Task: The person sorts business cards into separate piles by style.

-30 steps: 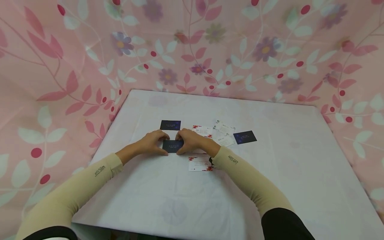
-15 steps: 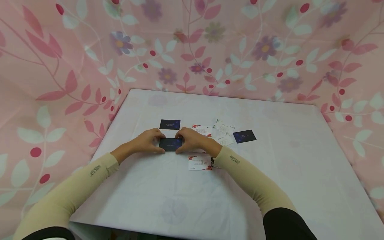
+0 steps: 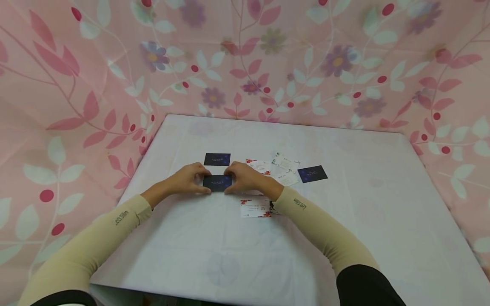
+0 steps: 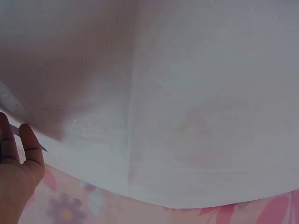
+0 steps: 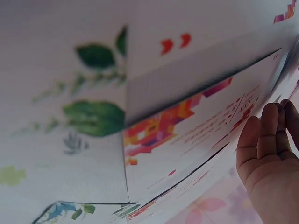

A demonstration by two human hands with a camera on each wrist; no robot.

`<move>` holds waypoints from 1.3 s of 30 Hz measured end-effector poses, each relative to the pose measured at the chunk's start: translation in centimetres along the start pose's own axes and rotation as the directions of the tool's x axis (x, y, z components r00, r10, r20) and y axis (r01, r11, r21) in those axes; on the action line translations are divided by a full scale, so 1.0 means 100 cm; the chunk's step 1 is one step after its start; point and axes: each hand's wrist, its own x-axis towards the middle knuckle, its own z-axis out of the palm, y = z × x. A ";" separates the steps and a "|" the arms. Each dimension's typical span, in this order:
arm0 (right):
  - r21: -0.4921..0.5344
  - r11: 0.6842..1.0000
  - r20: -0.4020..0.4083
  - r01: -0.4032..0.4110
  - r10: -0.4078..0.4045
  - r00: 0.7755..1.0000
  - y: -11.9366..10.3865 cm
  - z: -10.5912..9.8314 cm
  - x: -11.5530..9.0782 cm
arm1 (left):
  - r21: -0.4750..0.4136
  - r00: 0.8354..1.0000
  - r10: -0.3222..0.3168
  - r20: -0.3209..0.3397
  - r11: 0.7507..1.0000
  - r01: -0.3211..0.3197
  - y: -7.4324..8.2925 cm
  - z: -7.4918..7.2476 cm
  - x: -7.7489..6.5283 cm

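A dark blue business card (image 3: 217, 183) with small pale print lies between the two hands at centre-left of the head view. My left hand (image 3: 185, 178) grips its left end, thumb at the near corner and fingers at the far one. At the opposite end, my right hand (image 3: 245, 177) holds the card the same way. In the left wrist view, a thin dark edge shows at the fingers of the left hand (image 4: 21, 177). The right wrist view shows the right hand (image 5: 271, 163) from the palm side; the card it holds is hard to make out there.
Behind the hands lies another dark card (image 3: 217, 160), and a third dark card (image 3: 312, 174) is at the right. White cards with red corners (image 3: 254, 208) and white leaf-patterned cards (image 3: 286, 162) lie around the right forearm. A white cloth (image 3: 183, 255) covers the table.
The dark card between my hands has shifted slightly left and away from me. My left hand has moved a little left with it; the right hand has barely moved.
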 end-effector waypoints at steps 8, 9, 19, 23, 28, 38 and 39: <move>0.031 0.999 -0.034 -0.009 0.010 0.999 -0.005 -0.005 0.003 | 0.020 1.000 -0.015 -0.013 1.000 0.016 0.001 -0.009 0.002; 0.039 0.999 -0.037 -0.014 0.016 0.999 -0.005 -0.004 0.003 | 0.016 1.000 -0.018 -0.016 1.000 0.018 0.000 -0.008 0.001; 0.040 0.998 -0.019 -0.043 0.043 0.999 0.000 0.014 -0.004 | 0.010 1.000 0.008 -0.008 1.000 -0.008 -0.006 0.011 -0.004; 0.003 0.999 -0.014 -0.038 0.038 0.999 -0.001 0.016 -0.008 | 0.004 1.000 0.020 -0.014 1.000 -0.020 -0.005 0.013 -0.005; -0.034 0.999 -0.038 -0.015 0.014 0.999 -0.004 0.010 -0.005 | 0.032 0.999 0.022 -0.033 0.999 -0.021 -0.006 0.008 -0.004; -0.039 0.999 -0.096 -0.024 0.020 0.995 -0.004 0.003 0.002 | 0.036 0.998 0.020 -0.062 0.999 -0.018 -0.011 -0.004 0.002; -0.031 0.999 -0.096 -0.029 0.025 0.995 -0.004 0.004 0.002 | 0.030 0.998 0.019 -0.064 0.999 -0.018 -0.011 -0.004 0.002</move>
